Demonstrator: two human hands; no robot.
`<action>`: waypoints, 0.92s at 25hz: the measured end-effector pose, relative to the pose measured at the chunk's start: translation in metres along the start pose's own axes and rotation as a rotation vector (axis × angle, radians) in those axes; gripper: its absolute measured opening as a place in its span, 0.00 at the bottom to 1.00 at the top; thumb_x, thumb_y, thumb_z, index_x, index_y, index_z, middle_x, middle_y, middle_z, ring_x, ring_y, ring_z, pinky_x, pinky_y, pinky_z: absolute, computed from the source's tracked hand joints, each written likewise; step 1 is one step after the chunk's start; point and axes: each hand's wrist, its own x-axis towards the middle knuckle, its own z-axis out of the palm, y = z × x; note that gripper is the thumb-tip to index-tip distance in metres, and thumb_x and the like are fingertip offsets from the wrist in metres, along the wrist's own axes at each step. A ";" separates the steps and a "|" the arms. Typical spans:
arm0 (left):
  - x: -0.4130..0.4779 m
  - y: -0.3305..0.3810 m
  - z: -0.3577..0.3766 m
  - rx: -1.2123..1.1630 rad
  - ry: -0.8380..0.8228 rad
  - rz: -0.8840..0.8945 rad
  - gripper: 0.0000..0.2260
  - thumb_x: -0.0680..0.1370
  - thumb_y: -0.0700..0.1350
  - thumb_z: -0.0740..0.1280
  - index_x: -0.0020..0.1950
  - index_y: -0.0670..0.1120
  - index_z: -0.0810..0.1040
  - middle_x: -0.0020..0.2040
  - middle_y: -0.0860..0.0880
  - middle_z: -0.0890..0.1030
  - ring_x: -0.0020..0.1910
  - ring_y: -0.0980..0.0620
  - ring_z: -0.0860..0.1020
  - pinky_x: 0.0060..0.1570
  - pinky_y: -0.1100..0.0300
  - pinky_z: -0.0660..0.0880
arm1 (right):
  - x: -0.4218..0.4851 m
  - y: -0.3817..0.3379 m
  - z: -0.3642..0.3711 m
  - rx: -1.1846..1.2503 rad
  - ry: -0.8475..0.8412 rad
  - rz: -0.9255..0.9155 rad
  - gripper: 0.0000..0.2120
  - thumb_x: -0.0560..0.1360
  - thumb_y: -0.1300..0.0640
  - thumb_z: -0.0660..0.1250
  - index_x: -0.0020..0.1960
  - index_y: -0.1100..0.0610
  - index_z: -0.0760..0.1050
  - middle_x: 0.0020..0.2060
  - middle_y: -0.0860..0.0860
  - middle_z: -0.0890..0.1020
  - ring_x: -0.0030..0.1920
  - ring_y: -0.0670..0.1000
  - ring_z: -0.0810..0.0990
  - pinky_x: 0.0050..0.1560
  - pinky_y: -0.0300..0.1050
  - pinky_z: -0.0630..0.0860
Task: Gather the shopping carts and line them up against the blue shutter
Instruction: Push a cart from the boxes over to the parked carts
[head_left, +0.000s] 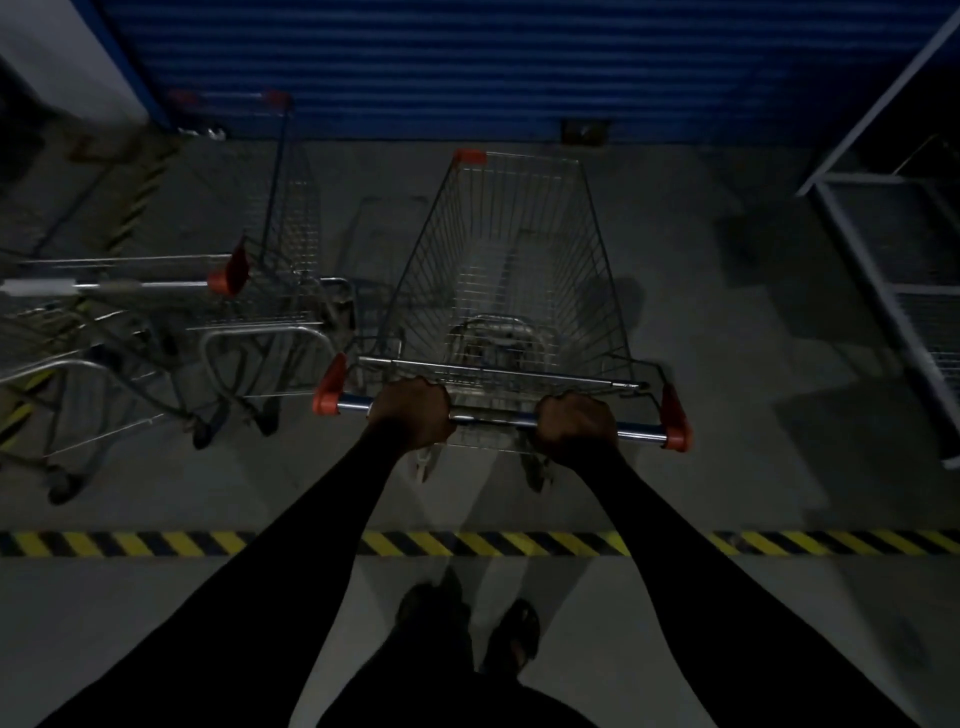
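A wire shopping cart (511, 260) with red corner caps stands straight ahead of me, its nose pointing at the blue shutter (493, 62). My left hand (413, 413) and my right hand (576, 423) both grip its handle bar (493, 418), one on each side of the middle. The cart's basket holds nothing. To its left a second cart (280, 249) stands close to the shutter. A third cart (104, 306) lies further left, partly cut off by the frame edge.
A grey metal shelf rack (893, 270) stands at the right. A yellow-and-black hazard stripe (519, 543) crosses the concrete floor behind the cart. More striped tape (137, 202) runs at the far left by a white wall (57, 57). My feet show below.
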 end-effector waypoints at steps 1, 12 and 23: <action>0.018 -0.003 -0.005 -0.004 0.007 0.001 0.16 0.71 0.57 0.66 0.50 0.47 0.81 0.51 0.43 0.83 0.52 0.41 0.81 0.50 0.51 0.76 | 0.014 0.008 0.007 -0.018 0.062 -0.022 0.09 0.63 0.55 0.67 0.28 0.54 0.68 0.23 0.53 0.70 0.25 0.55 0.71 0.27 0.44 0.64; 0.209 -0.080 -0.044 0.053 0.108 0.111 0.14 0.71 0.54 0.66 0.44 0.45 0.82 0.45 0.42 0.84 0.46 0.40 0.82 0.43 0.52 0.77 | 0.208 0.042 0.052 -0.031 -0.247 0.112 0.10 0.61 0.51 0.71 0.29 0.56 0.75 0.25 0.54 0.78 0.26 0.56 0.78 0.31 0.42 0.74; 0.229 -0.015 -0.063 -0.551 0.256 0.429 0.22 0.70 0.54 0.65 0.61 0.45 0.73 0.56 0.44 0.78 0.55 0.43 0.76 0.53 0.51 0.73 | 0.165 0.048 0.014 0.595 -0.073 0.384 0.25 0.70 0.53 0.69 0.66 0.56 0.72 0.63 0.56 0.76 0.62 0.57 0.71 0.62 0.50 0.67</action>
